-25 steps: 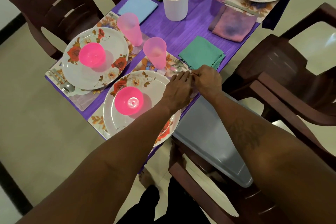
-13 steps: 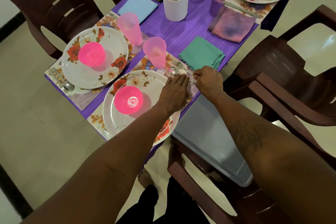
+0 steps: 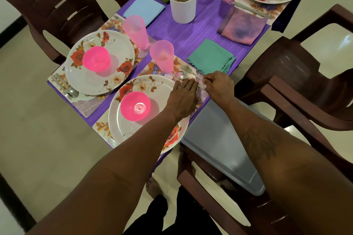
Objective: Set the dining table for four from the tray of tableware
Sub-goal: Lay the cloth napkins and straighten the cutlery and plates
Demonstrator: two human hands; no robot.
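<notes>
1. Left hand [image 3: 183, 95] is flat, fingers straight and together. It lies over the right edge of the near plate [image 3: 118, 126], with the fingertips just short of the spoon [image 3: 181, 75]. It isn't gripping anything.
2. Right hand [image 3: 219, 87] is curled up, with thumb and fingers pinching the handle end of the fork [image 3: 188, 69]. There's another bit of silver under that hand, and I honestly can't tell what it is.
3. Fork and spoon lie side by side on the floral placemat [image 3: 150, 68], between the plate and the teal napkin [image 3: 211, 59]. The fork's tines point toward the pink cup [image 3: 162, 56].
4. A pink bowl [image 3: 135, 106] sits upright on the near plate.
5. The grey tray [image 3: 219, 145] sits on the brown chair [image 3: 200, 187], right against the near edge of the purple surface [image 3: 187, 32] and below the right forearm.
6. Further left, a second plate [image 3: 122, 47] has its own pink bowl [image 3: 96, 59]. The white pot [image 3: 183, 2] stands mid-surface.
</notes>
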